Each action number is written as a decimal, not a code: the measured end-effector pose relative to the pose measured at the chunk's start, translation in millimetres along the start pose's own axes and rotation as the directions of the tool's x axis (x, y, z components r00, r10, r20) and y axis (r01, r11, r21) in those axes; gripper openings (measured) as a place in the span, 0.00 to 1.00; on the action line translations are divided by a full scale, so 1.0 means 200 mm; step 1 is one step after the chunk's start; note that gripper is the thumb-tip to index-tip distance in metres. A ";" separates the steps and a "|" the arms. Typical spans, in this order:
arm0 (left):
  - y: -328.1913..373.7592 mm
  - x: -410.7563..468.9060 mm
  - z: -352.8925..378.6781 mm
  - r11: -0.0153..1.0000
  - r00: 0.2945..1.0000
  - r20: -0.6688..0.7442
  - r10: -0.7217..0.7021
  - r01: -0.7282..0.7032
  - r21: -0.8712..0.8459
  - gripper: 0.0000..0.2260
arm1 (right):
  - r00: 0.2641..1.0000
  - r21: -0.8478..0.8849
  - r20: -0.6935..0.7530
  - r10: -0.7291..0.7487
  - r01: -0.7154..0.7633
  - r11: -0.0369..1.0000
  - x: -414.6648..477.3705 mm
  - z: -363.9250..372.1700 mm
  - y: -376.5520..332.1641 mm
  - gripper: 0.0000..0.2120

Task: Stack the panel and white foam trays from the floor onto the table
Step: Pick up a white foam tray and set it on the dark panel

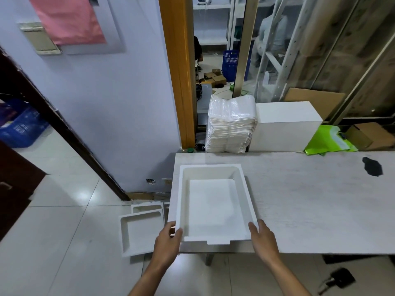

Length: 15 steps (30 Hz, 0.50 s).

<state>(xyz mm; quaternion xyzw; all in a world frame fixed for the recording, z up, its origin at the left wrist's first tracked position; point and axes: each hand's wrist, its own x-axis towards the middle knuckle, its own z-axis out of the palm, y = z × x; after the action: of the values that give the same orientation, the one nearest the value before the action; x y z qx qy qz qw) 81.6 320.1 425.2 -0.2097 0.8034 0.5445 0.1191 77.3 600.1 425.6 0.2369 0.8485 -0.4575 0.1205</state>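
**Both hands on the tray at the table's left end**

At the far left of the frame a blue crate [21,127] stands on the tiles. Lower centre-left, two white floor trays [141,233] lie overlapped on the floor just beside the table's end. Your left hand [168,240] pinches the near-left corner of the foam tray [213,171], thumb over its rim. That tray sits on the left end of the table [310,199], a flat white panel [211,204] lying inside it. Your right hand [263,238] pinches the near-right corner, thumb on the rim. At the right edge, a black blotch [373,166] marks the tabletop.
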 end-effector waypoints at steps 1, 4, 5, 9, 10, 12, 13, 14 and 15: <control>0.01 0.00 0.00 1.000 1.000 0.000 0.006 -0.006 0.002 0.07 | 1.000 0.014 0.004 -0.001 0.001 1.000 0.00 0.00 -0.01 0.20; 0.04 0.03 0.00 1.000 1.000 -0.001 0.018 -0.018 0.000 0.07 | 1.000 0.048 0.003 0.004 -0.004 0.999 0.03 0.00 -0.03 0.20; 0.05 0.04 -0.01 1.000 1.000 0.004 0.015 -0.015 -0.007 0.07 | 1.000 0.074 0.005 0.013 -0.014 0.997 0.05 0.01 -0.03 0.21; 0.03 0.09 -0.01 0.999 0.995 0.095 -0.009 0.013 -0.044 0.09 | 0.994 0.180 0.048 0.095 -0.102 0.978 0.09 -0.01 -0.03 0.16; 0.01 0.10 -0.01 0.999 0.991 0.137 0.007 -0.001 -0.045 0.11 | 0.993 0.201 0.065 0.101 -0.112 0.973 0.09 -0.01 -0.02 0.15; -0.03 0.09 -0.02 0.999 0.975 0.222 0.032 -0.024 -0.036 0.16 | 0.991 0.224 0.083 0.102 -0.118 0.967 0.08 -0.01 -0.01 0.15; -0.05 0.08 -0.02 0.999 0.965 0.260 0.024 -0.016 -0.029 0.21 | 0.991 0.232 0.091 0.102 -0.121 0.965 0.08 -0.02 -0.01 0.16; -0.06 0.07 -0.02 1.000 0.957 0.290 0.012 -0.007 -0.021 0.26 | 0.988 0.248 0.105 0.110 -0.133 0.960 0.08 -0.02 0.00 0.19; -0.08 0.07 -0.02 1.000 0.951 0.309 0.002 -0.001 -0.003 0.29 | 0.985 0.268 0.125 0.118 -0.148 0.952 0.08 -0.02 0.00 0.23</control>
<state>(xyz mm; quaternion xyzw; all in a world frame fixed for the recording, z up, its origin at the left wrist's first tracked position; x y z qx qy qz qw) 76.0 308.9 407.1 -0.1217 0.7742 0.5719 0.2425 62.9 608.0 420.0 0.2831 0.7506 -0.5745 0.1622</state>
